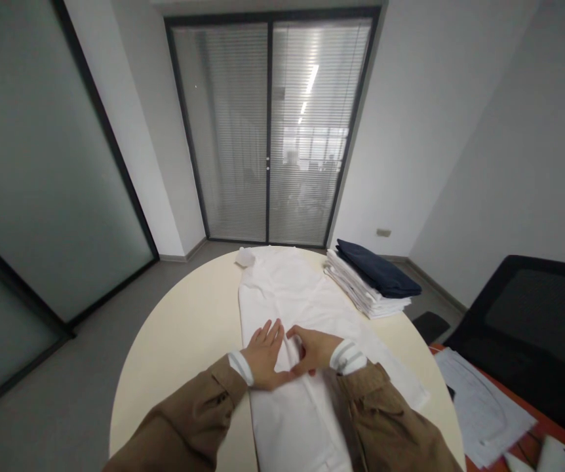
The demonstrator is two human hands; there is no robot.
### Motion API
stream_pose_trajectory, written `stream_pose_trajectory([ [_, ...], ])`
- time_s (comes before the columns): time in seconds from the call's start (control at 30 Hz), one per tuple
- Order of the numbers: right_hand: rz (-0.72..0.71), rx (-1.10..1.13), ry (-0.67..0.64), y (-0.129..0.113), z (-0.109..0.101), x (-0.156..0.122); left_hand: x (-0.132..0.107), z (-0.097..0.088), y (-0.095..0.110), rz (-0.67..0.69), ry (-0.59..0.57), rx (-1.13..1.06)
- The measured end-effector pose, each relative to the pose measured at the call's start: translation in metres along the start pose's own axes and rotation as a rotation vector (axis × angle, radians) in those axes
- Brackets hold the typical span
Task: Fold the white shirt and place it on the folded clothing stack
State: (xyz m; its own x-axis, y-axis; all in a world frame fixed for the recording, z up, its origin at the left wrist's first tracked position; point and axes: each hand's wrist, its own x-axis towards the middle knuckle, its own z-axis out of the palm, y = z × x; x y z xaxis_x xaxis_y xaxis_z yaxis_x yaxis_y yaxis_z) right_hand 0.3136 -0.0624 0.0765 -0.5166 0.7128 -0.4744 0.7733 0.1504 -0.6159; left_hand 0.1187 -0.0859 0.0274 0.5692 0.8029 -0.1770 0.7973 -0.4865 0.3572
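White cloth garment [295,285]: spread lengthwise on round cream table [179,347], under both hands, top near far edge.
Left hand [265,364]: flat on garment, grip apart, fingers extended.
Right hand [316,349]: at garment, just beside left, fingers curled; can't tell if grip's clamped on fabric.
White folded-cloth stack [354,288]: table's far right, navy folded cloth [381,270] on top.

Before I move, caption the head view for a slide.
Left hand and right hand on white cloth, folded stack beside it on the table.
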Motion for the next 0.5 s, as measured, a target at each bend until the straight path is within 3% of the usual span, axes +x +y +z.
stream_pose_trajectory([
  [0.1,0.037,0.008,-0.079,0.005,-0.001,0.002,-0.005,0.000,0.004,0.014,-0.037,-0.004],
  [0.2,0.077,0.046,-0.131,0.008,0.000,0.003,-0.005,-0.009,0.000,0.109,0.032,-0.039],
  [0.3,0.111,0.043,-0.169,0.006,-0.001,0.001,0.001,-0.021,-0.011,0.207,0.162,-0.190],
  [0.4,0.125,-0.069,-0.161,0.001,-0.002,-0.002,0.008,-0.028,-0.030,0.145,0.305,-0.310],
  [0.5,0.128,-0.159,-0.141,-0.004,-0.003,-0.007,0.013,-0.029,-0.054,0.091,0.562,-0.217],
])
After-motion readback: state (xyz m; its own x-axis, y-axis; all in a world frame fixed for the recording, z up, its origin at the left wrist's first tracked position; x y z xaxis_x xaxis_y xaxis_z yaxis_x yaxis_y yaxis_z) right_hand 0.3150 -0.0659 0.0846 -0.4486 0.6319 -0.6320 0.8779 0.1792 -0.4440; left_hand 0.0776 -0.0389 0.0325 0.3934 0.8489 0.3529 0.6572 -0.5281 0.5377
